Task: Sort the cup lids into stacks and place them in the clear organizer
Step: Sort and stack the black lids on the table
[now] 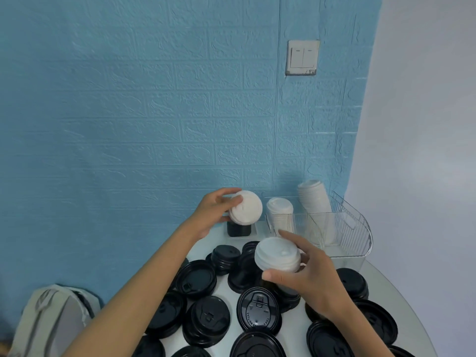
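My left hand grips a small stack of white lids, tilted on edge, above a short stack of black lids at the back of the table. My right hand holds a thicker stack of white lids in front of the clear organizer. The organizer stands at the back right and holds two white lid stacks: an upright one on the left and a taller leaning one. Several loose black lids cover the white table.
A round white table stands against a blue brick-patterned wall with a light switch. A grey backpack sits low at the left, beside the table. Small black lid stacks lie among the larger flat ones.
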{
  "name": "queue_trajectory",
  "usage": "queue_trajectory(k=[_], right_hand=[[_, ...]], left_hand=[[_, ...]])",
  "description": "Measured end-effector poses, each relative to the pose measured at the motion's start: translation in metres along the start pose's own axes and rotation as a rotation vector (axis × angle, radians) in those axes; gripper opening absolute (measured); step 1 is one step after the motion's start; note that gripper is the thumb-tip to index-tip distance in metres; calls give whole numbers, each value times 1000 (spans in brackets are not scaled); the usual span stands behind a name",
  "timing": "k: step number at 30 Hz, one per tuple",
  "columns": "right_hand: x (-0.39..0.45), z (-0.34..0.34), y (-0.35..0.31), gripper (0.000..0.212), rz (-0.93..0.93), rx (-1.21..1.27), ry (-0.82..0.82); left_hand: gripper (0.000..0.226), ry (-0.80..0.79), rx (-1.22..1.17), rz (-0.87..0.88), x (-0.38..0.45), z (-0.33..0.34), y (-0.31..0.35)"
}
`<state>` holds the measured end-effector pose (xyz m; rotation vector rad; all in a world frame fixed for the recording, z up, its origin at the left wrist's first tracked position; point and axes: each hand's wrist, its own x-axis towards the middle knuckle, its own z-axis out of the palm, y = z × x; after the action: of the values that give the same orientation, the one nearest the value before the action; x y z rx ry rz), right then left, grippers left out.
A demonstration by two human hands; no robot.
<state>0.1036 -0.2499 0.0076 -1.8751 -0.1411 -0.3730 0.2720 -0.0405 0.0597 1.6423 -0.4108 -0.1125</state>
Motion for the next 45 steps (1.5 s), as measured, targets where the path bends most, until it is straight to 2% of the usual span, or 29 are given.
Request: queue_trajectory(k=[3,6,7,9,12,15,17,20,23,27,29,31,34,40,45], right_hand=[[4,-2,-1,104,16,-2,4],[8,-1,-4,121,24,-18,28],[9,-1,-5,125,23,-5,32],[11,1,-9,131,23,24,30],[12,3,-11,135,19,27,26],[12,0,-12,135,6,27,16],[13,-1,-12,129,-2,7,6],[15,0,-15,113,8,-9,-7],[17,-1,-21,117,41,-11,-34],[18,-3,-24,104,72,123,-103],[17,-2,-24,90,96,265,-107],[17,-1,-28,66,154,465,-116],[18,0,-34,37,209,563,-80],[23,2,-30,29,245,532,17],[28,2,-26,26,250,494,42]], left_hand=[[30,-132,-364,-157,-28,5,21],[67,-302,-578,-250,-47,10,26],[72,-342,-591,-277,-52,15,26],[64,-358,-542,-328,-59,24,24],[43,-257,-411,-349,-65,37,19],[47,-139,-226,-267,-70,47,19],[44,-88,-107,-238,-73,53,21],[41,-94,-46,-268,-80,63,23],[38,-91,-110,-318,-86,69,24],[29,-110,-220,-362,-91,73,26],[26,-104,-245,-338,-91,75,25],[25,-77,-259,-308,-90,77,23],[26,-68,-271,-275,-89,79,20],[25,-80,-276,-223,-85,81,14],[16,-2,-277,-265,-79,84,16]])
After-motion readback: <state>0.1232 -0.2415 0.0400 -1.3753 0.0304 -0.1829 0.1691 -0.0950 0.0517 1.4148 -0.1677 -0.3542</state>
